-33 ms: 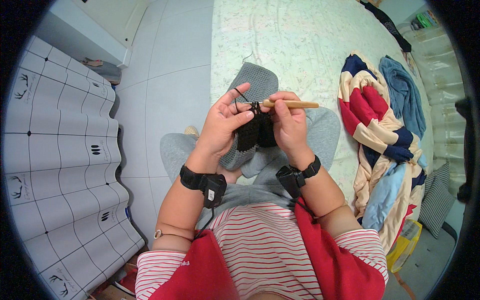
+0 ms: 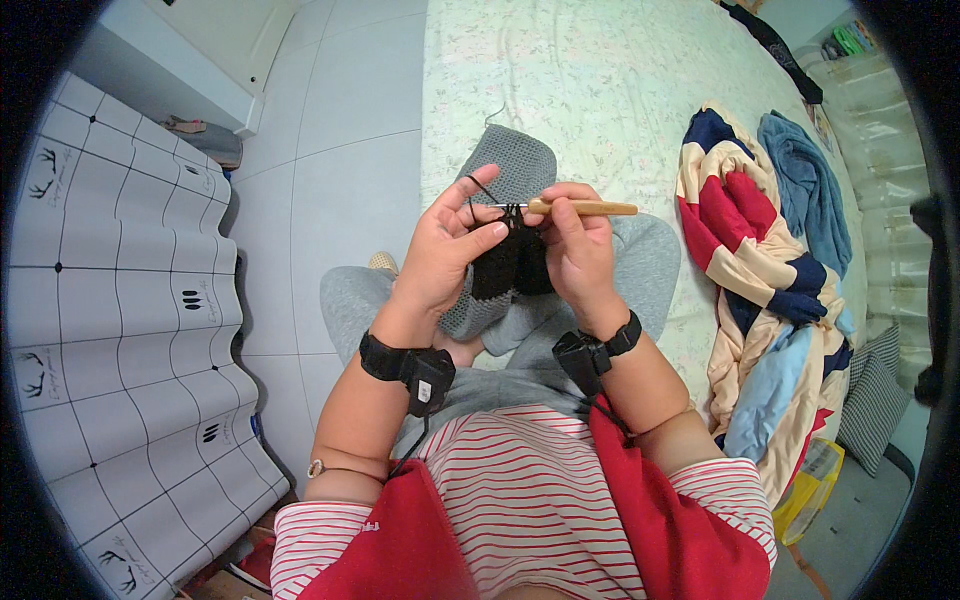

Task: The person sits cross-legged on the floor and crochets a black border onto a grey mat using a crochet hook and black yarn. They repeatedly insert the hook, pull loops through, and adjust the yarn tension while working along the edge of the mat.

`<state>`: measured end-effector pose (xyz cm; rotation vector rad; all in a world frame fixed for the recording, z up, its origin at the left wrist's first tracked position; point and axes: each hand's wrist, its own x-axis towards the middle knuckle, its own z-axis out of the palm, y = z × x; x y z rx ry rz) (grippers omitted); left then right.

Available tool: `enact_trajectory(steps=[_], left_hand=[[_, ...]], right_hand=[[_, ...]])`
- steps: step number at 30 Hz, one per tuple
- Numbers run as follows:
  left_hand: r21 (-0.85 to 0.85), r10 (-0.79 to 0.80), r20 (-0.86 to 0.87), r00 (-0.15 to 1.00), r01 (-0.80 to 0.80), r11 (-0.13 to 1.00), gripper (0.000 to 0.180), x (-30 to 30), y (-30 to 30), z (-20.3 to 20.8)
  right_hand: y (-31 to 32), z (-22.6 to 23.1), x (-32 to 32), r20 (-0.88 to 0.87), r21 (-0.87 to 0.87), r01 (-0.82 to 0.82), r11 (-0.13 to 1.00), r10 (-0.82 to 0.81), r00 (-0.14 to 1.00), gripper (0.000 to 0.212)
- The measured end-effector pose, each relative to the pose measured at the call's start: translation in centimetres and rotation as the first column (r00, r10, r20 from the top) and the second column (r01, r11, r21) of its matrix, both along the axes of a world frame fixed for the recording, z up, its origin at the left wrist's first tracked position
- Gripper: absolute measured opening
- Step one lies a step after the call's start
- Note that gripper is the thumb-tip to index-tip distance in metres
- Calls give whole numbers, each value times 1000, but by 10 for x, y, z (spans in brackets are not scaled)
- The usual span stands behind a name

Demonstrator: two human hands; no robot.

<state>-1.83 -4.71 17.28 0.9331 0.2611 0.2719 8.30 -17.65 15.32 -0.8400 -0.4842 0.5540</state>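
Above my lap, my left hand [image 2: 445, 240] pinches a piece of black crochet work [image 2: 495, 270] between thumb and fingers. Black yarn [image 2: 484, 187] loops over its raised index finger and runs down to the hook. In my right hand [image 2: 580, 245] is a crochet hook [image 2: 590, 208] with a light wooden handle, lying level and pointing left. Several black loops sit on its metal shaft by the left fingertips. Behind and beneath the black work is a grey crocheted piece [image 2: 515, 160], part of it on the bed and part under my hands.
I sit at the edge of a bed with a pale floral sheet [image 2: 600, 80]. A bundled quilt [image 2: 740, 210] and a blue cloth [image 2: 805, 190] lie to the right. A white checked curtain [image 2: 130, 290] hangs left, beyond the tiled floor [image 2: 350, 90].
Almost nothing differs. The hook and the black work have shifted very slightly; both hands keep their place and hold.
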Motion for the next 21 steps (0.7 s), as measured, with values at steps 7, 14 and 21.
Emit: enact_trajectory(steps=[7,14,21], left_hand=[[994,296,112,949,-102,-49,74,-8,-2,17],[544,140,67,988,-154,825,71,-4,1,16],[152,108,-3,994,-107,983,69,-1,-3,12]], right_hand=[[-2,-1,3,-89,93,-4,996,12,996,18],[-4,0,1,-122,89,-31,996,42,992,18],[-8,-1,-1,-92,17,-60,998,61,994,15]])
